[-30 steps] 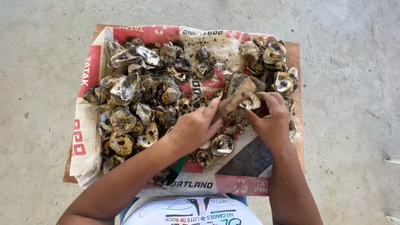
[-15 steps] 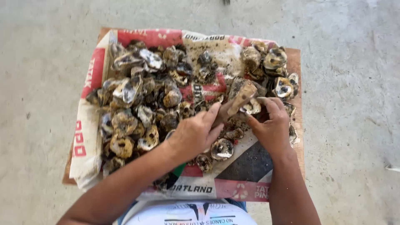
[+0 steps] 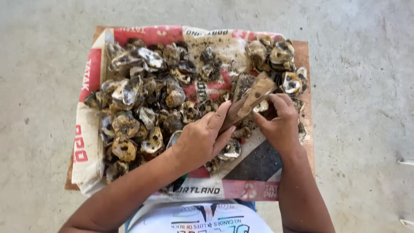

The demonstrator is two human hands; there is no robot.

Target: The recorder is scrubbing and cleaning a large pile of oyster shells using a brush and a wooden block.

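On the left, a big pile of oyster shells [image 3: 142, 103] lies on a printed sack [image 3: 88, 142], which covers a wooden board [image 3: 307, 56] on the concrete floor [image 3: 39, 86]. The left hand [image 3: 202, 140] is clenched around the lower end of a long, flat oyster shell [image 3: 250, 99], which stands tilted above the sack. The right hand [image 3: 280, 123] grasps the same shell from the other side. Behind it, a smaller heap of shells [image 3: 278, 58] rests.

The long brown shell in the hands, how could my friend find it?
Find the printed sack piled with grey shells. At its right side, the left hand and right hand meet on one long brown shell. It is narrower, smoother and raised above the lumpy rest.
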